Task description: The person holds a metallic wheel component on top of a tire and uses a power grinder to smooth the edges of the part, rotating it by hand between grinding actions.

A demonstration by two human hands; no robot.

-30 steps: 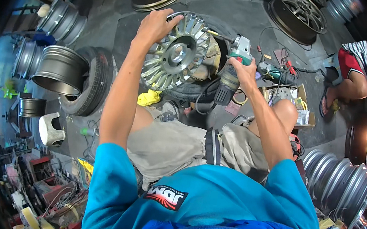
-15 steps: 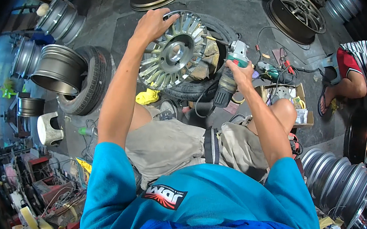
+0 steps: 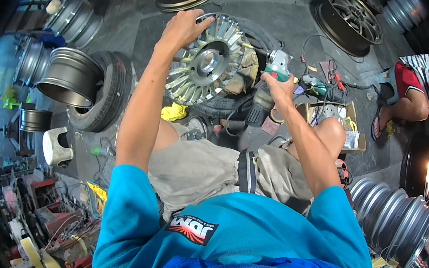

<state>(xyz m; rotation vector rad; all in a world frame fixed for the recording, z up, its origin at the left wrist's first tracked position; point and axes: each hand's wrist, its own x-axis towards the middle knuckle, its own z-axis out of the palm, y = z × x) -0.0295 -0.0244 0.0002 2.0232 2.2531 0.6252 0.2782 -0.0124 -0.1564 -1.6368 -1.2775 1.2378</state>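
Observation:
A shiny multi-spoke wheel rim [image 3: 210,65] stands tilted in front of me, leaning over a flat-lying tire [image 3: 222,107]. My left hand [image 3: 186,25] is closed over its upper left edge, fingers hooked on the rim. In my right hand [image 3: 281,87] is a grey-and-green angle grinder [image 3: 262,102], gripped round its body. A thin spindle with a pale tip runs left from the grinder's head, and that tip lies at the wheel's right edge; whether they touch I cannot tell. A wrapped brownish block [image 3: 245,74] shows behind the wheel.
A yellow cloth [image 3: 174,112] lies below the wheel. To the right are a second green power tool [image 3: 316,86], cords and a cardboard box [image 3: 356,122] of supplies. Someone in red shorts [image 3: 409,80] crouches at far right beside a glowing rim. Rims and another tire [image 3: 108,96] stand left.
The wheel and my left hand have shifted slightly right in the picture. My right hand and the grinder stay nearly in place. At far right, the glow on the rim is brighter.

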